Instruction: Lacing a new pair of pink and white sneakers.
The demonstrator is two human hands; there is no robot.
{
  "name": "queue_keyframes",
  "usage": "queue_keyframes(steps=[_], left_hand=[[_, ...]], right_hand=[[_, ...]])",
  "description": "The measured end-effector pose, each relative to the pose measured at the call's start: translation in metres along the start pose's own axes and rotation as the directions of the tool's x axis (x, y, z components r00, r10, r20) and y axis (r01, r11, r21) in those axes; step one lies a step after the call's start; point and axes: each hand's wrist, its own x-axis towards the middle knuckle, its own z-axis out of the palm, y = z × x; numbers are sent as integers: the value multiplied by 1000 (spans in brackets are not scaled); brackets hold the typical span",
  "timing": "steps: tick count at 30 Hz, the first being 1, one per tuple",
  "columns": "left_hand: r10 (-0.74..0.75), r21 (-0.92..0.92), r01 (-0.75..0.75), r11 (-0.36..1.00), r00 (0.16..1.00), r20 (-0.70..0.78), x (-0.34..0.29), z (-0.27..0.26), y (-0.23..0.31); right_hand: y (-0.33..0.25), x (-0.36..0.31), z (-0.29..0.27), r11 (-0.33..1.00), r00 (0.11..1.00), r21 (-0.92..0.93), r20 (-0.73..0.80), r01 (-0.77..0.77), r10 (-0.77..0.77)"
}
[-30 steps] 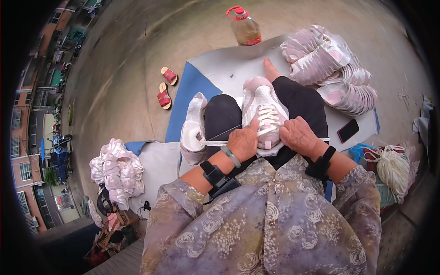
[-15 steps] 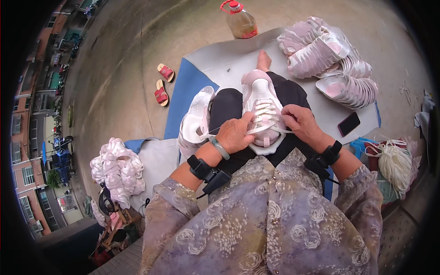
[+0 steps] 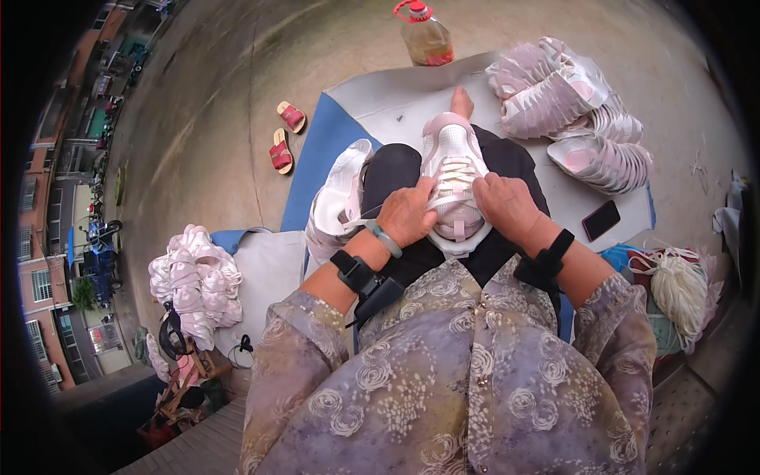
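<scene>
A white and pink sneaker [image 3: 448, 144] rests between my knees, toe pointing away from me. White shoelace [image 3: 456, 174] criss-crosses its front. My left hand [image 3: 407, 212] is closed at the left edge of the lacing, thumb and forefinger pinched on the lace. At the right edge my right hand [image 3: 505, 204] is also closed on the lace, its fingertips partly hidden behind the knuckles. Just left of my left knee lies another white sneaker [image 3: 342, 190], a loose lace end by its opening.
Stacked pink-white shoe uppers [image 3: 554, 103] lie on the grey-blue sheet [image 3: 388, 91], near a phone [image 3: 602, 221]. A heap of shoe pieces [image 3: 196, 281] is at left, a white lace bundle [image 3: 679, 286] at right. Red sandals [image 3: 281, 150] and an oil jug [image 3: 426, 39] stand beyond.
My right hand has moved left and inward, up against the sneaker's side. The lace stretch that showed between the hands across the tongue is no longer visible. The view has shifted slightly.
</scene>
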Motion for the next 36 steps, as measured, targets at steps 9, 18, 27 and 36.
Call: queue_keyframes(steps=[9, 18, 27, 36], left_hand=[[-60, 64, 63, 996, 997, -50, 10, 1, -2], [-40, -22, 38, 999, 998, -54, 7, 3, -7], [-38, -76, 33, 997, 997, -64, 9, 3, -9], [-48, -76, 40, 996, 994, -103, 15, 4, -15]], right_hand=[[11, 23, 5, 1000, 987, 6, -157, -27, 27], [18, -5, 1, 695, 976, 693, 65, -194, 208], [21, 4, 8, 698, 984, 715, -98, -33, 147], [24, 19, 3, 724, 992, 686, -29, -70, 123]])
